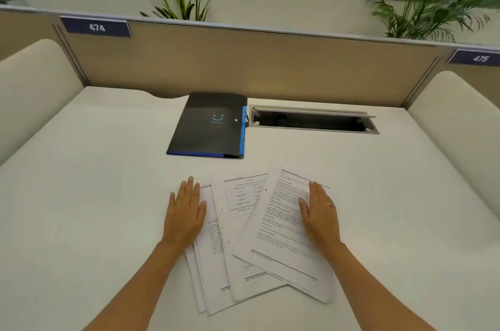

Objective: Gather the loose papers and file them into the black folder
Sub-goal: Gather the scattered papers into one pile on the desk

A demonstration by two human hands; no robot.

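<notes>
Several loose printed papers point(243, 236) lie fanned and overlapping on the white desk in front of me. My left hand point(186, 211) rests flat on the left edge of the spread, fingers together, holding nothing. My right hand point(320, 214), with a ring on one finger, lies flat on the rightmost sheet. The black folder point(208, 127) with blue edges and a blue smile print lies closed farther back, in the middle of the desk, apart from the papers.
A cable hatch point(313, 121) with a raised lid is set into the white desk point(94, 168) right of the folder. Beige partitions with number plates 474 point(96, 27) and 475 point(480, 58) close the back. Padded side panels flank the desk; plants stand behind.
</notes>
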